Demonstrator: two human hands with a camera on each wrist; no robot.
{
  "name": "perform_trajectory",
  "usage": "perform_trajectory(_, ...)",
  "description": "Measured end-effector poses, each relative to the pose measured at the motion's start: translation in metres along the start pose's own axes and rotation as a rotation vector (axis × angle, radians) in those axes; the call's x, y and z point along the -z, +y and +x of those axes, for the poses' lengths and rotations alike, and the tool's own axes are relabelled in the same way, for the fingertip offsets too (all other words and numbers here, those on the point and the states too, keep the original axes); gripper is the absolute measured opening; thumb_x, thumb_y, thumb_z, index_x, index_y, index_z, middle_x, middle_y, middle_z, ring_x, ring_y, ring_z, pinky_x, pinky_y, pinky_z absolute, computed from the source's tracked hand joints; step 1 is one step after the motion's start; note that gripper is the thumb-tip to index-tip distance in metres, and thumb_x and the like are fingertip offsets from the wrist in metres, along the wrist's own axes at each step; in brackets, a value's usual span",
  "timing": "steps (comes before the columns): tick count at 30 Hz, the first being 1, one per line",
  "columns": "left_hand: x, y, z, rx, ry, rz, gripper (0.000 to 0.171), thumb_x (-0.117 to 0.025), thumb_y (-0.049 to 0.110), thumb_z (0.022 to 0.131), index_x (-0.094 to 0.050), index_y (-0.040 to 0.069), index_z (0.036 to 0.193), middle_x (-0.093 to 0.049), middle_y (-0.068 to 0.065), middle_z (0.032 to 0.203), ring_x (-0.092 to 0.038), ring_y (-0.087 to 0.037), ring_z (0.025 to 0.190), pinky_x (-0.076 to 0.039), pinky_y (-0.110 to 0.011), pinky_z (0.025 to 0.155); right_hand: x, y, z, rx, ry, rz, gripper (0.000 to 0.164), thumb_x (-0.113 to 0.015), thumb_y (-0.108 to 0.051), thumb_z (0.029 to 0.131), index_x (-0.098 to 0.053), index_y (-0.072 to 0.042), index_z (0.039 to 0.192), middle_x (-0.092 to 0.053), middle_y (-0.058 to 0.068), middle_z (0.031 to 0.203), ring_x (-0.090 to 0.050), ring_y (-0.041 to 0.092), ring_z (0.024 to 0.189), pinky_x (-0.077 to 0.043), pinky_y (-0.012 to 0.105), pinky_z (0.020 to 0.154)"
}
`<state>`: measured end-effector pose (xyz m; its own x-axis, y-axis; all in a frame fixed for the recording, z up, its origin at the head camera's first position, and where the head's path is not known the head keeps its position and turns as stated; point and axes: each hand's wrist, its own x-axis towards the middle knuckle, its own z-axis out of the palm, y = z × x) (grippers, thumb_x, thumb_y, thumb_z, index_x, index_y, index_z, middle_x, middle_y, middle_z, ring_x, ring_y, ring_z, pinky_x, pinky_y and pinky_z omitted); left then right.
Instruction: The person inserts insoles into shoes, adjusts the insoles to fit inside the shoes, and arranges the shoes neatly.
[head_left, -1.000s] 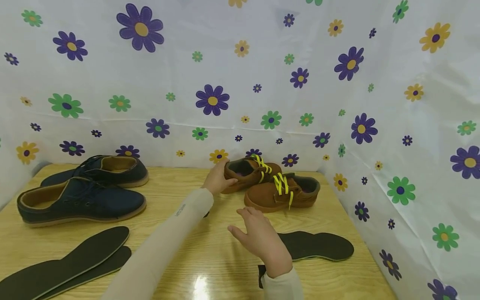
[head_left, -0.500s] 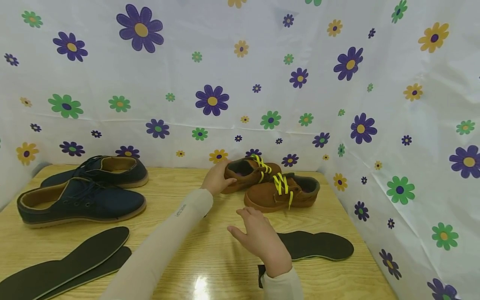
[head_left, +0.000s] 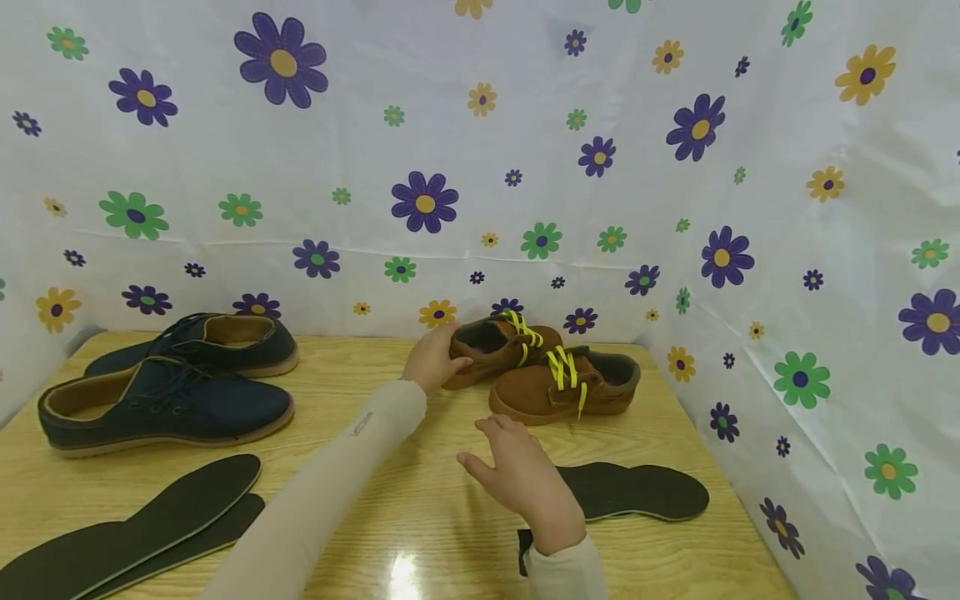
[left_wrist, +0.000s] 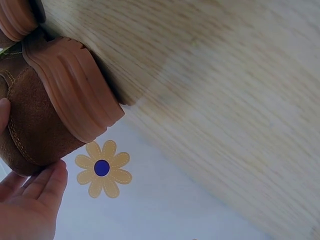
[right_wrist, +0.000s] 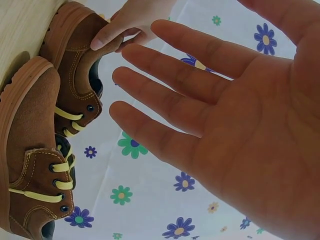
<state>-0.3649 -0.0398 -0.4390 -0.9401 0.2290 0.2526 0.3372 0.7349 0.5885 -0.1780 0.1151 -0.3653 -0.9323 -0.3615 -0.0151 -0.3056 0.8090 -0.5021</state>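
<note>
At the back of the table my left hand (head_left: 433, 358) grips the heel of a brown shoe (head_left: 491, 358) with yellow laces. In the left wrist view, fingers (left_wrist: 47, 185) lie against the back of its heel, and only the thumb's tip shows at the edge. A second brown shoe (head_left: 536, 396) stands just in front, toe pointing left. My right hand (head_left: 521, 471) hovers before that shoe, apart from it and holding nothing. The right wrist view shows its fingers (right_wrist: 160, 132) straight and spread. Partly behind the right wrist lies a black insole (head_left: 645, 493).
Two navy lace-up shoes (head_left: 225, 408) stand at the table's left, one behind the other. Two overlapping black insoles (head_left: 165, 512) lie in front of them. A white flower-print cloth (head_left: 360, 150) rises behind the wooden table (head_left: 360, 517) and along its right side.
</note>
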Motion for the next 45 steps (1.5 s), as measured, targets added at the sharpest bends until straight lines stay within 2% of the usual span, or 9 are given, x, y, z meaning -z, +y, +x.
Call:
perform_trajectory(21,0.005,0.002,-0.012,0.003,0.035,0.038,0.062,-0.075,0.025,0.085,-0.05,0.001,0.136,-0.054,-0.018,0.135,-0.051,-0.034,0.124,-0.04,-0.046,0.102,0.001,-0.002,-0.001,0.02,0.007,-0.017,0.051,-0.062,-0.031,0.095,-0.053,0.004,0.131,-0.049,0.023,0.136,-0.043,0.039,0.129,-0.035,0.055,0.103)
perform_trajectory(32,0.009,0.002,-0.024,-0.007,0.037,0.105,0.06,-0.073,0.028,0.086,-0.051,-0.001,0.133,-0.054,-0.019,0.133,-0.053,-0.034,0.121,-0.044,-0.046,0.098,0.0,-0.003,-0.001,0.006,0.002,-0.028,0.05,-0.06,-0.032,0.095,-0.053,0.002,0.131,-0.048,0.021,0.137,-0.042,0.038,0.13,-0.033,0.058,0.103)
perform_trajectory(40,0.01,-0.001,-0.036,-0.087,0.094,0.208,0.057,-0.072,0.029,0.087,-0.051,-0.004,0.129,-0.057,-0.023,0.125,-0.061,-0.038,0.104,-0.05,-0.048,0.086,-0.001,-0.003,0.0,0.013,-0.002,-0.048,0.05,-0.06,-0.032,0.095,-0.053,0.003,0.131,-0.05,0.021,0.135,-0.043,0.038,0.128,-0.034,0.057,0.102)
perform_trajectory(45,0.011,-0.001,-0.042,-0.119,0.113,0.229,0.053,-0.073,0.027,0.087,-0.052,-0.003,0.125,-0.058,-0.022,0.123,-0.063,-0.037,0.101,-0.052,-0.047,0.082,0.0,-0.003,-0.001,0.014,0.0,-0.048,0.05,-0.06,-0.032,0.095,-0.053,0.002,0.13,-0.049,0.02,0.135,-0.043,0.038,0.128,-0.035,0.057,0.102)
